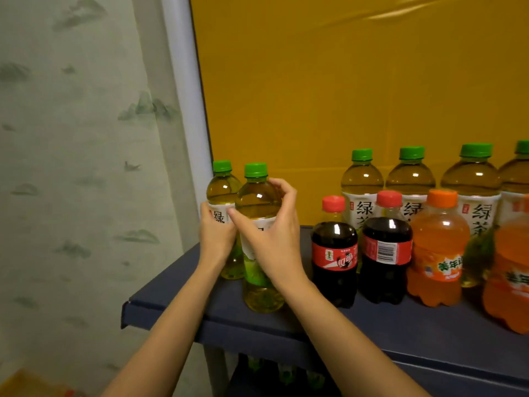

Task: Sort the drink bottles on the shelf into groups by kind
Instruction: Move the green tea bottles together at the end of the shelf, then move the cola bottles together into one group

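At the blue shelf's (372, 325) left end, two clear, rounded, green-capped plastic bottles are being gripped: the far bottle (222, 193) by the left hand (216, 234), the near bottle (257, 202) by the right hand (274, 233). "绿" is being displayed on the far label (219, 216).

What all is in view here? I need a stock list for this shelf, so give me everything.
green tea bottles: six, green caps, yellow-green drink; two at the shelf's left end, four along the back right, the last cut by the frame edge
cola bottles: two, dark, red caps; front row, middle
orange soda bottles: two, orange; front row, right, one cut off
shelf: one, dark blue; under all these bottles
back panel: one, yellow; behind the shelf
curtain: one, pale grey-green, patterned; left
lower-tier bottles: green caps, dim, count unclear; below the shelf
left hand: holds the rear left tea bottle
right hand: grips the front left tea bottle
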A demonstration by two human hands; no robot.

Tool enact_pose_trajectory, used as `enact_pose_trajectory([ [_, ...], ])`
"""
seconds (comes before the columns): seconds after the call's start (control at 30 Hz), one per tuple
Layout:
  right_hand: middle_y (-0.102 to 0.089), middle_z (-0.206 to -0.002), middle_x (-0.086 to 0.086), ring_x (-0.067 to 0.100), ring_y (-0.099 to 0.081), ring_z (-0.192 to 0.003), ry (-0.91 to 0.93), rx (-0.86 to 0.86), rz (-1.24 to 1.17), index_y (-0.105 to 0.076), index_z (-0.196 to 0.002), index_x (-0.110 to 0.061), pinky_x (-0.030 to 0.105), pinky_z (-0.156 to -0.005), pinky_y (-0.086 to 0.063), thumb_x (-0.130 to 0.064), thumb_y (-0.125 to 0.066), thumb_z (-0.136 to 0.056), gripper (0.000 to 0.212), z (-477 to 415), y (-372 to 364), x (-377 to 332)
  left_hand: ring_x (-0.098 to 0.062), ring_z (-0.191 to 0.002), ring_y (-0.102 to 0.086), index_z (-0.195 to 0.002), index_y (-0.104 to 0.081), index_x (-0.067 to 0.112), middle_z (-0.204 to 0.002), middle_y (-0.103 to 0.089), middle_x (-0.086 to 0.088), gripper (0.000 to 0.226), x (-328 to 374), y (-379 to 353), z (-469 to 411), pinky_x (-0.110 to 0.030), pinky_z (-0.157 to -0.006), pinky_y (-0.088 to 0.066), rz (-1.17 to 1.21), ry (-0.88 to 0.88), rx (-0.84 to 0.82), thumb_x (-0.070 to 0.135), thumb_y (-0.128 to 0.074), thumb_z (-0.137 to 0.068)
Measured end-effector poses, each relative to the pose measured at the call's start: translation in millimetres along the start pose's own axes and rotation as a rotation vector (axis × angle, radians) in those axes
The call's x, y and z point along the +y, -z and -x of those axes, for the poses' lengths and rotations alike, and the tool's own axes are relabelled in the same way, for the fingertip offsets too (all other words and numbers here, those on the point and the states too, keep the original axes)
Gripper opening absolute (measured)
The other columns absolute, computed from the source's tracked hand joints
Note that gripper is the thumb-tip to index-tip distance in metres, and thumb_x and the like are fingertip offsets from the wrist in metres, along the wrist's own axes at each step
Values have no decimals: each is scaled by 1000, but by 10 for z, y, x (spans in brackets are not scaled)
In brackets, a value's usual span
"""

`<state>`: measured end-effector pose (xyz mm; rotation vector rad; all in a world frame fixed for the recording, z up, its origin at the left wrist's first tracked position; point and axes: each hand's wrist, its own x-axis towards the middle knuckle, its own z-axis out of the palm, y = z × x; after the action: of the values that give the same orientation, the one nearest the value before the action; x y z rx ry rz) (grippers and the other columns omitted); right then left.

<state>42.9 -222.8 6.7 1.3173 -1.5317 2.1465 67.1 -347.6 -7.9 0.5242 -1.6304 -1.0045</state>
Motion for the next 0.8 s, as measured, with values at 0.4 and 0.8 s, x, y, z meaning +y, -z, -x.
enact_pose_trajectory([
  [0.4, -32, -144, -4, 4, -32, -129, -85, 6, 264, -18, -144, -26, 11, -99, -32, -39, -63, -83, 77, -138, -72, 229, -17, -98, -54, -114, -42, 15, -108, -55, -2, 39, -88, -96, -221, -28, -77, -41, 25, 56, -146, 28, -63, -84],
  [0.8, -30, -148, -5, 0, -22, -137, 152, -80, 486, -36, -139, -17, 13, -112, -18, -23, -50, -92, 50, 234, 675, -482, -13, -100, -51, -117, -41, 14, -112, -47, 4, 39, 429, 10, 762, -24, -85, -44, 263, -471, 69, 20, -56, -81],
])
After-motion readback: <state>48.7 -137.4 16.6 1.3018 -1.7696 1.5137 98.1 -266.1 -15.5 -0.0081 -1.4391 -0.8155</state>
